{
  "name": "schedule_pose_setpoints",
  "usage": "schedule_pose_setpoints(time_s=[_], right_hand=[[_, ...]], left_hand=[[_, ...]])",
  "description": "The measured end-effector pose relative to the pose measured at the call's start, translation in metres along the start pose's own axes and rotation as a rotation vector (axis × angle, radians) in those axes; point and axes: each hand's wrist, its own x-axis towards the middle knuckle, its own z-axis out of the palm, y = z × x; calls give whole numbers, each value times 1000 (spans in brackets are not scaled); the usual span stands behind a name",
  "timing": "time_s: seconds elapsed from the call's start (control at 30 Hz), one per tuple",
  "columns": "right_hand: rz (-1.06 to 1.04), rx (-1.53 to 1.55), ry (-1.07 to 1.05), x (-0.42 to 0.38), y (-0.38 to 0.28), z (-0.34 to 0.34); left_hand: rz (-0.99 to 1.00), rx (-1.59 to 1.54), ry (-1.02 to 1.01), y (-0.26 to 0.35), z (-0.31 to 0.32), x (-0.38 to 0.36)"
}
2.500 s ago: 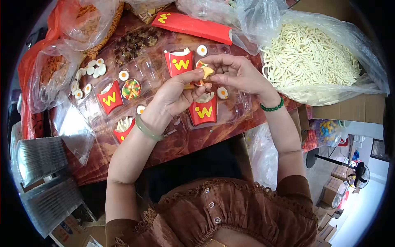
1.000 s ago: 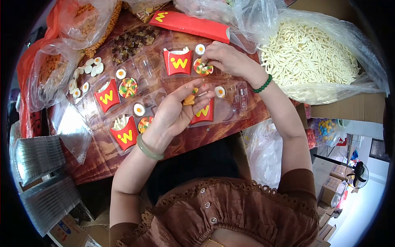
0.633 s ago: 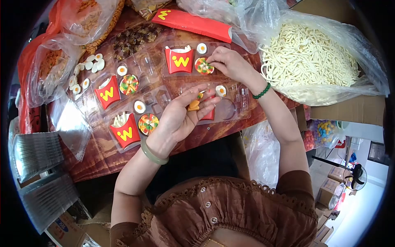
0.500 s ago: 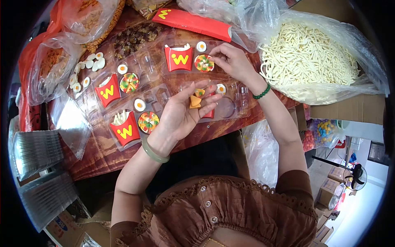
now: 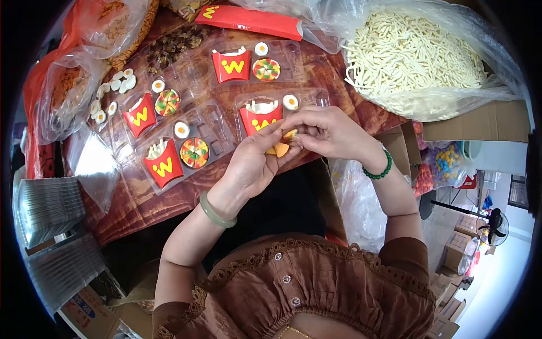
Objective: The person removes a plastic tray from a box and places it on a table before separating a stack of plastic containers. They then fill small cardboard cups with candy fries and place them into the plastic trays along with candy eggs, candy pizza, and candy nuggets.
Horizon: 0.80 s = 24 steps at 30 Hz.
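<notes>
My left hand [image 5: 254, 161] is palm up with its fingers curled around small orange-yellow wedge pieces [image 5: 278, 150]. Against it, my right hand [image 5: 324, 133] pinches a small yellow piece [image 5: 290, 135] between thumb and fingers. Just behind both hands lies a clear tray with a red fries box [image 5: 261, 116] and a toy egg [image 5: 291, 102]. Farther back, another tray holds a red fries box [image 5: 232, 65], an egg [image 5: 261, 49] and a round pizza [image 5: 266, 70]. To the left, two trays each carry a fries box, an egg and a pizza [image 5: 194, 152].
A plastic bag of cream fries pieces [image 5: 415, 56] stands at the back right. Loose eggs [image 5: 122, 81], dark small pieces [image 5: 178, 46] and bags of orange pieces [image 5: 135, 48] are at the back left. A flat red carton stack [image 5: 254, 22] lies at the back. Clear trays [image 5: 51, 209] are stacked at left.
My right hand has moved from the back pizza down to my left hand and pinches a piece there. My left hand has curled more. The view has shifted slightly.
</notes>
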Motion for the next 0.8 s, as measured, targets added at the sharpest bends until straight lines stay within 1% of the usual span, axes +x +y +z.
schedule_pose_setpoints(time_s=[0.03,0.1,0.13,0.2,0.23,0.27,0.33,0.37,0.5,0.57,0.6,0.67,0.7,0.77,0.8], right_hand=[[2,1,3,-8,2,2],[215,210,105,-21,7,8],[216,209,107,-23,13,13],[250,482,449,-21,28,26],[277,479,512,-17,34,32],[278,478,518,-14,36,36],[327,-154,523,-10,40,42],[214,-449,608,-8,42,47],[219,-460,641,-14,40,56],[151,-345,692,-13,40,58],[155,-346,697,-12,45,58],[78,-482,663,-10,53,57],[80,-483,666,-12,51,55],[84,-44,608,-22,42,48],[-13,19,496,-29,34,43]], left_hand=[[-8,0,6,-3,-1,-2],[-15,1,9,-10,-5,-5],[-3,-11,4,-13,-7,-6],[7,-20,-4,-21,-11,-7],[10,-13,18,-26,-14,-7],[14,-5,40,-31,-17,-7],[19,-16,48,-39,-25,-4],[28,-33,60,-40,-26,-3],[24,-23,82,-44,-30,-4],[11,-10,79,-46,-31,-2],[6,-6,77,-47,-30,-1],[-11,28,89,-48,-28,-1],[-13,31,87,-48,-26,-2],[-27,33,24,-47,-22,-3],[-31,33,22,-49,-21,-3]])
